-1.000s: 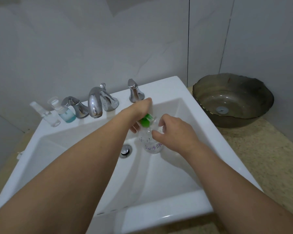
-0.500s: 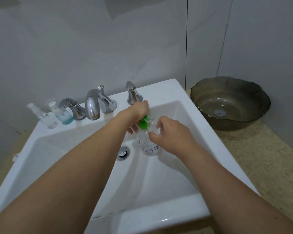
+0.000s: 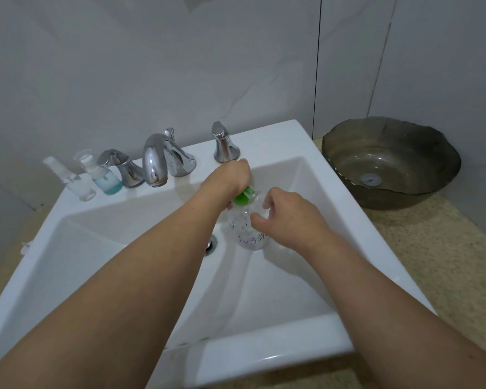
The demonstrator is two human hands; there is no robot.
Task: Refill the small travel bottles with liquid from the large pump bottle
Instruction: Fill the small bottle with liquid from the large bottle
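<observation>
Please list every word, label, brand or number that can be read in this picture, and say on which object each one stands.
Clear pump bottle, held by the left hand and the right hand: purple and dark handwritten marks, too blurred to read.
Small bottle with blue liquid: no readable text.
Small clear spray bottle: no readable text.
Nothing else bears any writing.
</observation>
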